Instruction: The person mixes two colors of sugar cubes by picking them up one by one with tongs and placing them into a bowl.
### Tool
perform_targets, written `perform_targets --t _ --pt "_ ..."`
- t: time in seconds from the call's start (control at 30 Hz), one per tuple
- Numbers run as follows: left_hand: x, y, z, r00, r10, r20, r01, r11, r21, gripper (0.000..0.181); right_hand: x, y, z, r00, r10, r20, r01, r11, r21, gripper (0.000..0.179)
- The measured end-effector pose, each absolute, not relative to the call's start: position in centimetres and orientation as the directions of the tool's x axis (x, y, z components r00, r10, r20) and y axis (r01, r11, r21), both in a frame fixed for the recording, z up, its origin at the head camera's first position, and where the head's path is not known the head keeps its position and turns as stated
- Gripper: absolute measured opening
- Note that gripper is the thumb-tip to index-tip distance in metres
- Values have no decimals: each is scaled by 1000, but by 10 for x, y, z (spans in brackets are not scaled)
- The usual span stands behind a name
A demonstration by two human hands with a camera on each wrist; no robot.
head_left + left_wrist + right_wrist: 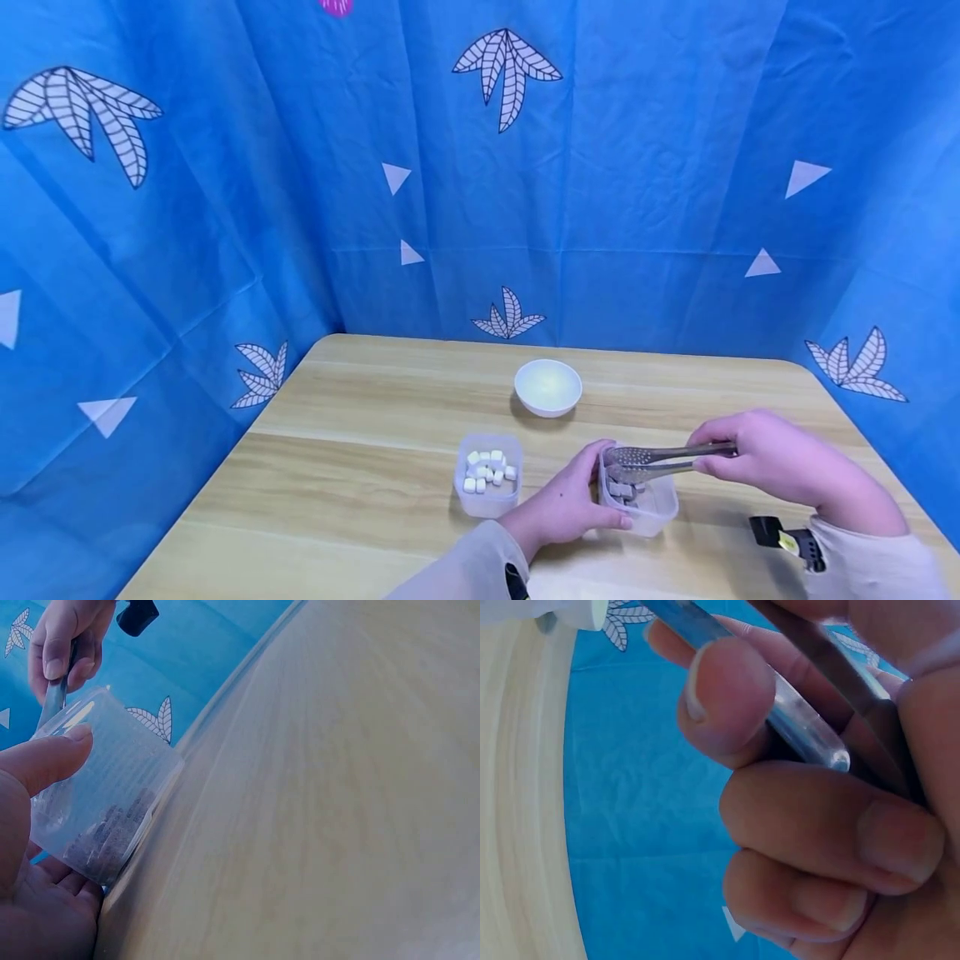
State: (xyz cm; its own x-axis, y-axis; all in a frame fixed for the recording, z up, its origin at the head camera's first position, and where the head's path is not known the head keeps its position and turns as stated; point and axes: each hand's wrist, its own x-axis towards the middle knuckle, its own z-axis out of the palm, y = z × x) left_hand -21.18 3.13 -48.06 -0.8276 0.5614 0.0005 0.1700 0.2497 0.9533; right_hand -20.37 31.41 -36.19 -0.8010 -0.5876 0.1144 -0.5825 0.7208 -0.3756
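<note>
Clamped by the left hand's grip now: a clear plastic container, standing on the tabletop. Metal tongs are clasped in the right hand's grip, fingers curled round them, and their perforated tips are held inside that container, by the dark cubes! Left of it, white cubes are held in a plastic tub; farther back, a white bowl is seen.
</note>
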Motion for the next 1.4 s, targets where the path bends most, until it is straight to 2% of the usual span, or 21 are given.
perform_targets --t 0.23,0.57,0.87,1.4 --pt "-209 31 -479 -819 573 25 187 225 956 99 -206 307 -366 -790 -606 91 -590 711 -382 11" --pt "-212 32 -482 -816 578 8 170 228 959 98 -202 293 -361 -827 -562 5 -524 768 -368 8" --pt "-211 31 -482 -819 573 24 198 244 949 100 -202 293 -359 -806 -591 21 -561 753 -344 5" --pt "-213 31 -481 -819 574 -9 168 255 952 101 -205 302 -359 -781 -621 68 -603 721 -343 6"
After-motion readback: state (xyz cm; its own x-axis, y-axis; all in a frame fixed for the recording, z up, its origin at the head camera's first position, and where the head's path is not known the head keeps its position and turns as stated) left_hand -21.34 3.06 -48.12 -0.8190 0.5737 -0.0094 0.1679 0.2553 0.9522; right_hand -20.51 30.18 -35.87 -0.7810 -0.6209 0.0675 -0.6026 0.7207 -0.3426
